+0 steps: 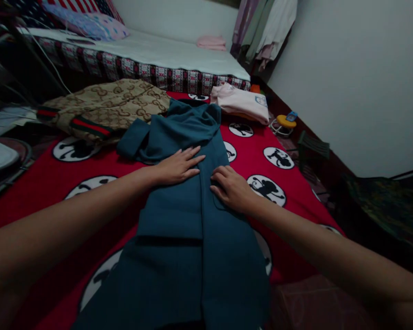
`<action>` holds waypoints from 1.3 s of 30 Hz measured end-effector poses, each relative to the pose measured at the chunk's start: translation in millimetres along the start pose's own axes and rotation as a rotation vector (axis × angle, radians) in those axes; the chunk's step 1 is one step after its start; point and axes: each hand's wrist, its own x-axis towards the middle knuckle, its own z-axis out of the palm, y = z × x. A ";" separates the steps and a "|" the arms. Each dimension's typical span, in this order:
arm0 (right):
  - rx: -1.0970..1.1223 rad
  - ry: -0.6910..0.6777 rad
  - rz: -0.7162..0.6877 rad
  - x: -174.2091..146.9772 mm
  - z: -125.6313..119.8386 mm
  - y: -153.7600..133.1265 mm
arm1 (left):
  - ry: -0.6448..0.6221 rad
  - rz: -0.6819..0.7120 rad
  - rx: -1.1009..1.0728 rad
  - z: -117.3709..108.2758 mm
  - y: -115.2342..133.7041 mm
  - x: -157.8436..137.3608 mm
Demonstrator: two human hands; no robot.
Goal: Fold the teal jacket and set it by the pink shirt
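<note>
A long teal garment [172, 256] is laid out down the middle of a red cloth [298, 220] patterned with white circles and dark figures. One panel overlaps another along a lengthwise edge, and its upper end is bunched, with a folded sleeve-like part at the left. My left hand [181, 166] lies flat on the teal fabric, fingers spread, left of that edge. Just right of the edge rests my right hand [231, 185], fingers curled against the fabric; whether they pinch any cloth is hidden.
A brown patterned garment [120, 103] with green-red stripes lies at the left rear. Folded pink clothing [242, 103] is at the right rear. Behind stands a bed [165, 48]. A yellow stool [285, 121] is by the wall, and clothes [273, 27] hang in the corner.
</note>
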 end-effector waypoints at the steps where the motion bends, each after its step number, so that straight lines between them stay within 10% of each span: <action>1: 0.015 -0.053 -0.008 -0.2 -2.7 -3.8 | -0.028 0.009 -0.021 2.3 0.4 -6.6; 5: 0.182 0.029 0.081 34.3 -10.6 -1.8 | 0.034 -0.025 -0.127 -12.8 -5.1 -30.6; 9: 0.258 0.344 0.106 87.1 7.5 12.2 | 0.465 -0.267 -0.100 -45.6 -24.6 -57.4; 12: 0.178 0.265 0.168 111.4 35.3 23.9 | 0.694 -0.519 0.056 -59.2 -51.8 -80.2; 16: 0.115 0.097 0.276 119.0 60.2 35.1 | 0.533 -0.759 0.084 -56.1 -82.2 -99.1; 22: 0.256 0.240 0.310 115.1 59.4 43.7 | 0.318 -0.883 0.065 -44.8 -81.8 -89.6; 29: 0.687 0.508 0.383 113.9 59.1 54.2 | 0.697 -0.802 -0.610 -119.0 -30.3 -54.1; 32: 0.890 0.618 0.473 112.9 55.6 60.0 | 0.888 -0.508 -1.337 -142.6 34.0 -56.1; 34: 1.031 0.614 0.563 110.3 49.8 63.2 | 0.640 -0.411 -1.607 -135.9 80.9 -72.0; 36: 1.158 0.563 0.639 105.6 41.7 65.0 | 0.130 -0.384 -1.784 -117.1 118.1 -95.5; 39: 1.310 0.476 0.697 95.6 28.0 64.0 | -0.526 -0.251 -1.565 -95.6 143.3 -125.4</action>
